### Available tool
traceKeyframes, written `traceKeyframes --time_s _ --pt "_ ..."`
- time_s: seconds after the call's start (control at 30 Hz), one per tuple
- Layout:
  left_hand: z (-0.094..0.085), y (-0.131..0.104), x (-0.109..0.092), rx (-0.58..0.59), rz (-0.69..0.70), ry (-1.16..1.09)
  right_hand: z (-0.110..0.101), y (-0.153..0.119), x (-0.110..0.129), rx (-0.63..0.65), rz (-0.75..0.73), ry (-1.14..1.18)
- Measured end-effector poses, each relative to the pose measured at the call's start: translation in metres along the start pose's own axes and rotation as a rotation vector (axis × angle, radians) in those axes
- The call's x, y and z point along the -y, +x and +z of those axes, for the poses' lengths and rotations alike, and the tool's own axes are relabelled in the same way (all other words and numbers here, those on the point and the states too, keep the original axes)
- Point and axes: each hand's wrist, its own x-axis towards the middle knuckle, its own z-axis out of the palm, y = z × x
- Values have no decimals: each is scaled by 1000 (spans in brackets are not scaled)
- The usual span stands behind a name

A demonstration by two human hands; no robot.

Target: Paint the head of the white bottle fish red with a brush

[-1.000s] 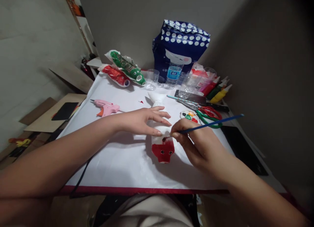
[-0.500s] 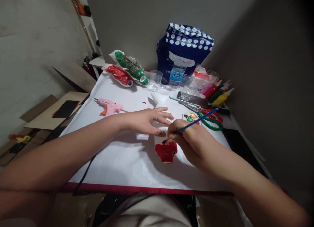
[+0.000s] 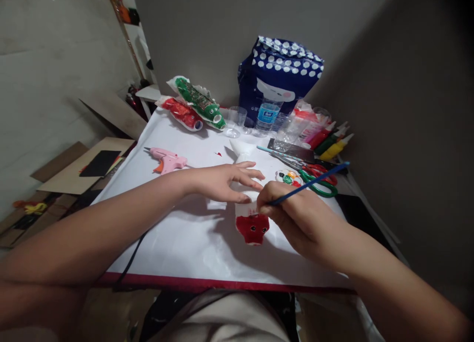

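Observation:
A white fish-shaped craft [image 3: 252, 228] lies on the table, its head end painted red with two eyes and pointing toward me. My left hand [image 3: 233, 181] rests over its body with the fingers spread. In my right hand [image 3: 285, 204] is a blue paintbrush [image 3: 311, 184], pinched near its lower end. The brush tip, mostly hidden by the fingers, is at the edge of the red paint. Beyond the right hand sits a white palette [image 3: 288, 177] with blobs of several colours.
A pink glue gun [image 3: 168, 160] lies at the left. Green [image 3: 200, 101] and red [image 3: 182, 114] fish crafts, clear cups [image 3: 236, 120], a water bottle [image 3: 268, 116] and a blue bag [image 3: 279, 70] stand behind. Scissors [image 3: 318, 183] and paint bottles [image 3: 338, 145] are at right.
My right hand has shifted slightly right and the brush handle has swung outward to the right. The left hand stays over the fish, its fingers still spread.

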Motion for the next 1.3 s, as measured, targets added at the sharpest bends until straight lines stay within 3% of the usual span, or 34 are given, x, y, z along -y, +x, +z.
traceKeyframes --time_s 0.67,0.9,1.0,1.17,1.3 --pt "0 3 7 10 94 -50 10 2 -1 31 16 2" --pt "-1 3 8 27 58 -4 10 3 4 66 0 22" --pt "-1 4 9 38 80 4 11 2 3 23 -7 -53" --pt "-2 4 9 36 68 -5 13 2 1 62 12 3" --pt "-2 3 7 33 46 -25 13 -2 1 -2 40 -44"
